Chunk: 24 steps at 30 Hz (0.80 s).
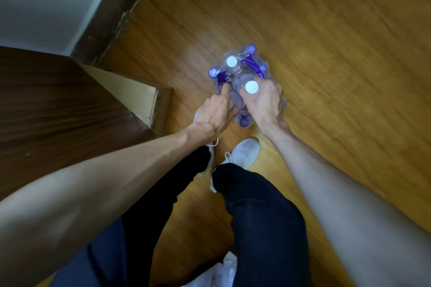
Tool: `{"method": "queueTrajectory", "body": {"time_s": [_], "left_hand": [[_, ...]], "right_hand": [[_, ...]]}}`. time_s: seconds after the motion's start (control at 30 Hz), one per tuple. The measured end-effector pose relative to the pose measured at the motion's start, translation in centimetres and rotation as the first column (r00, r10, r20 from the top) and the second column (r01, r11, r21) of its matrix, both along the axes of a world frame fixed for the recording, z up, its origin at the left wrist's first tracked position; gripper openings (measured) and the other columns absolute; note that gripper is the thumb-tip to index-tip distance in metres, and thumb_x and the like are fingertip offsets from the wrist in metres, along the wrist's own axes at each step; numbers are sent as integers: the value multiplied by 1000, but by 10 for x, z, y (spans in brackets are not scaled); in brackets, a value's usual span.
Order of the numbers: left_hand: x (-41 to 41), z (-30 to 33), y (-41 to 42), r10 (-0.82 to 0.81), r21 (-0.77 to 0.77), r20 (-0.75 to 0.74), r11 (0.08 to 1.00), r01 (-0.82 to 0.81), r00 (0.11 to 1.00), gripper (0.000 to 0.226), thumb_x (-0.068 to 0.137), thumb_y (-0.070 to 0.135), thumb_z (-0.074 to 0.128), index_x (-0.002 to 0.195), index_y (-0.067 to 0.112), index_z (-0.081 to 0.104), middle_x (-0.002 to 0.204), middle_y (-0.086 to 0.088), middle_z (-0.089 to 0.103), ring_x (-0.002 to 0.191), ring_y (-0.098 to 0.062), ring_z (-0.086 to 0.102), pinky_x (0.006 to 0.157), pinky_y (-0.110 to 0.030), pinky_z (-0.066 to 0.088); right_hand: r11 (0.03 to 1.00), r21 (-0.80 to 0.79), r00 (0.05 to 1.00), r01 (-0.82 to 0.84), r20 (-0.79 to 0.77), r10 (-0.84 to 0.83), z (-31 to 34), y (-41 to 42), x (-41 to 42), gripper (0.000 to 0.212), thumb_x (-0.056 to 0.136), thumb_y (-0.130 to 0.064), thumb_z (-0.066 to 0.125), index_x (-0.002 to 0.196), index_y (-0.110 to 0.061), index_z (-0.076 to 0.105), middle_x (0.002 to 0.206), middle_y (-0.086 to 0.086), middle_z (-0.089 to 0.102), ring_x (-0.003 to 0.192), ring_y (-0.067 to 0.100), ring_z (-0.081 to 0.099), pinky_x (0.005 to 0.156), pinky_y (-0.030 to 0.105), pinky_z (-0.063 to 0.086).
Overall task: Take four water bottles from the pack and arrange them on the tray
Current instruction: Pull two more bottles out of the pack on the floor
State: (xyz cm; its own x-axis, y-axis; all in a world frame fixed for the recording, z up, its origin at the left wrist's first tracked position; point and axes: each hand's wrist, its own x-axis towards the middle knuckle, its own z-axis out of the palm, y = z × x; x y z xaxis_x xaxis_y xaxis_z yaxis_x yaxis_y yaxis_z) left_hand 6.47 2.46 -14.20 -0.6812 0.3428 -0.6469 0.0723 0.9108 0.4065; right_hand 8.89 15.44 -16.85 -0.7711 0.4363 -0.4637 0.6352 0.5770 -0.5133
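**Head view: both hands at the pack on the floor**

Head camera footage is blurred by motion, so fine detail is lost. A plastic-wrapped pack (242,70) of water bottles is seen standing on a wooden floor (326,53), just ahead of a white shoe (245,151). Purple caps and labels are made out through the wrap, but the number of bottles cannot be counted.

One bottle with a white cap (249,86) is gripped near its neck by the right hand (265,102), with the fingers curled around it; its lower body is hidden behind both hands. Whether it is clear of the wrap cannot be told. A second white-capped bottle (232,64) is seen upright further back in the pack.

The left hand (213,114) is pressed against the near side of the pack, with one finger stretched forward onto the plastic; the other fingers are tucked underneath, and what they grasp cannot be told.

Dark trousers (263,216) fill the lower middle. A dark wooden surface (58,109) is cut off at the left edge, with a pale board (133,91) beside it. Something white (219,272) is cropped at the bottom edge and cannot be identified.
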Motion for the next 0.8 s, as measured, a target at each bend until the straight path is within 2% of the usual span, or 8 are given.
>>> {"method": "queueTrajectory", "body": {"time_s": [0.07, 0.17, 0.3, 0.4, 0.57, 0.67, 0.73, 0.8], "left_hand": [[0, 41, -5, 14, 22, -21, 1000, -14, 1000, 41, 89, 26, 58, 119, 7, 38, 97, -22, 68, 84, -49, 63, 64, -38, 40], [0, 106, -9, 77, 42, -47, 996, -75, 996, 38, 88, 29, 61, 110, 11, 36, 91, -20, 67, 80, -48, 63, 62, -38, 42], [0, 215, -9, 140, 66, -99, 989, -134, 985, 35, 86, 28, 62, 102, 13, 34, 82, -16, 61, 70, -45, 53, 60, -36, 37], [7, 294, -13, 154, 103, -145, 985, -140, 977, 35, 86, 26, 62, 95, 17, 29, 75, -8, 53, 63, -36, 42, 58, -38, 37], [24, 412, -28, 164, 120, -253, 983, -137, 953, 35, 87, 23, 62, 93, 17, 28, 60, 6, 32, 56, -29, 32, 53, -35, 28], [45, 470, -41, 223, 163, -293, 970, -182, 930, 34, 89, 20, 60, 94, 16, 27, 61, 6, 32, 55, -27, 31, 51, -32, 27], [57, 507, -49, 264, 200, -324, 958, -207, 909, 31, 90, 19, 58, 93, 15, 27, 61, 7, 31, 56, -30, 32, 52, -32, 29], [69, 541, -56, 301, 214, -347, 948, -238, 888, 28, 91, 21, 56, 91, 15, 29, 62, 3, 38, 59, -30, 36, 52, -37, 34]], "right_hand": [[999, 5, 999, 50, -5, -50, 44, 0, 3, 33, 88, -40, 63, 103, -14, 77, 91, 16, 76, 87, 37, 66, 71, 29, 35], [991, -1, 991, 130, -42, -130, 112, 1, 7, 32, 87, -41, 64, 94, -13, 78, 85, 11, 77, 68, 28, 53, 67, 24, 27], [991, 2, 985, 135, -107, -134, 215, 0, 11, 28, 83, -37, 68, 86, -11, 78, 79, 14, 76, 62, 25, 44, 63, 20, 26], [997, -10, 989, 83, -118, -84, 288, -6, 19, 27, 81, -35, 70, 87, -10, 77, 82, 16, 76, 70, 35, 57, 63, 21, 26], [996, -1, 987, -86, -135, 85, 404, -17, 26, 31, 80, -34, 69, 105, -18, 77, 106, 12, 76, 98, 40, 64, 82, 33, 48], [981, 25, 968, -194, -157, 196, 467, -18, 34, 27, 79, -39, 71, 85, -13, 70, 78, 16, 68, 74, 40, 50, 61, 32, 43], [963, 25, 940, -269, -213, 268, 510, -22, 40, 29, 79, -39, 73, 75, -12, 64, 63, 8, 55, 66, 33, 44, 56, 29, 35], [944, 20, 908, -329, -268, 322, 547, -29, 45, 25, 76, -33, 74, 76, -9, 68, 63, 10, 63, 66, 35, 51, 56, 32, 42]]}}
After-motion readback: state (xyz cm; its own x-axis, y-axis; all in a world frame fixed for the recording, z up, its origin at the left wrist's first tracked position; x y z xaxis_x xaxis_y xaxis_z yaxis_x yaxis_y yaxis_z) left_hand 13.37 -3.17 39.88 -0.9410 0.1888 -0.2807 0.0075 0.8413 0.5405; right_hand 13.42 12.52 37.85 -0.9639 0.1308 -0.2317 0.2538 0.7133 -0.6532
